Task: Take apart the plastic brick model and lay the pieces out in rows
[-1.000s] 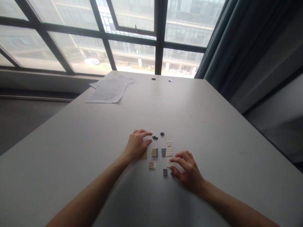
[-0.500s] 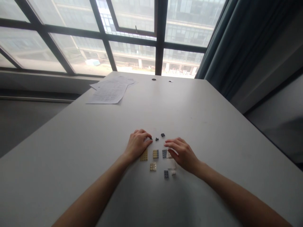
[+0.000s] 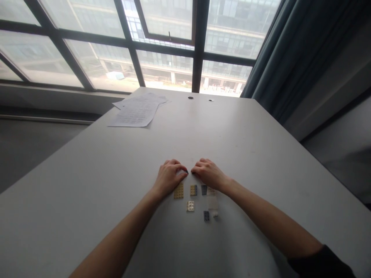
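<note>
My left hand [image 3: 171, 175] is closed, with thumb and forefinger pinching a small dark building brick [image 3: 187, 171]. Facing it, my right hand [image 3: 210, 173] pinches another small dark brick [image 3: 193, 172], mostly covered by its fingers. A narrow gap separates the two hands. By my left wrist lies a tan studded plate [image 3: 179, 190]. Closer to the middle sits a tan and grey studded piece [image 3: 193, 190]. A grey plate [image 3: 204, 189] and a pale studded piece [image 3: 211, 191] are under my right hand, partly hidden.
Nearer me on the white table [image 3: 246, 154] lie a shiny tan studded piece [image 3: 190, 206], a dark grey brick [image 3: 206, 216], a small white piece [image 3: 215, 213] and a pale flat piece [image 3: 212, 203]. Printed papers [image 3: 136, 112] rest at the far left, before the window [image 3: 165, 65].
My right hand has moved left and forward and closed on a small dark brick that lay on the table. My left hand keeps its pinch. The view has shifted slightly.
</note>
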`<state>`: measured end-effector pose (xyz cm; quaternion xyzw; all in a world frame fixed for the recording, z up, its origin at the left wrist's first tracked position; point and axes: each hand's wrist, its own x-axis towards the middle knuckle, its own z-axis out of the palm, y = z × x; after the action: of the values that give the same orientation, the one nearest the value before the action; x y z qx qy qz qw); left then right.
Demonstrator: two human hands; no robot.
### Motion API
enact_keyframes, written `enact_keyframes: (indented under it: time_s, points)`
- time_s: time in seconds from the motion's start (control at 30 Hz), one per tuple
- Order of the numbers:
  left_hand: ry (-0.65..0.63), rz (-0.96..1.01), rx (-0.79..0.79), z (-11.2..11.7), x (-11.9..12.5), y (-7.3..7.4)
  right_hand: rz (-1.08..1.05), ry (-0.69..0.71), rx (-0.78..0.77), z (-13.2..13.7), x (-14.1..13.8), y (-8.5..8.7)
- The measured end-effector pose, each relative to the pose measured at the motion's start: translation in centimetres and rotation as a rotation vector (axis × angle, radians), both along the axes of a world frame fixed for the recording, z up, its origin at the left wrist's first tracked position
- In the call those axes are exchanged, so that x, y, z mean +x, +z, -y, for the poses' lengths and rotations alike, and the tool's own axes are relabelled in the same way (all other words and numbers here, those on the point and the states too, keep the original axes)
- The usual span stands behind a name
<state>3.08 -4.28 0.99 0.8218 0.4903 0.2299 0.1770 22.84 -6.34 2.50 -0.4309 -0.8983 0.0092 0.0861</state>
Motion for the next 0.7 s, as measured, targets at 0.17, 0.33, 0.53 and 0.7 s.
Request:
enact_keyframes:
  time_s: [0.17, 0.33, 0.53, 0.7]
  points:
    - [-0.013, 0.011, 0.008, -0.1, -0.2, -0.3, -0.079, -0.138, -0.031, 0.0, -0.1, -0.1]
    - [-0.022, 0.029, 0.017, -0.1, -0.3, -0.4, -0.143, -0.154, -0.017, -0.3, 0.8, 0.2]
    - [-0.022, 0.017, 0.016, 0.0, -0.3, -0.2, -0.135, -0.104, -0.072, -0.1, 0.4, 0.4]
    - [-0.016, 0.014, 0.04, 0.0, -0.1, -0.4, -0.108, -0.127, -0.083, 0.0, -0.3, 0.2]
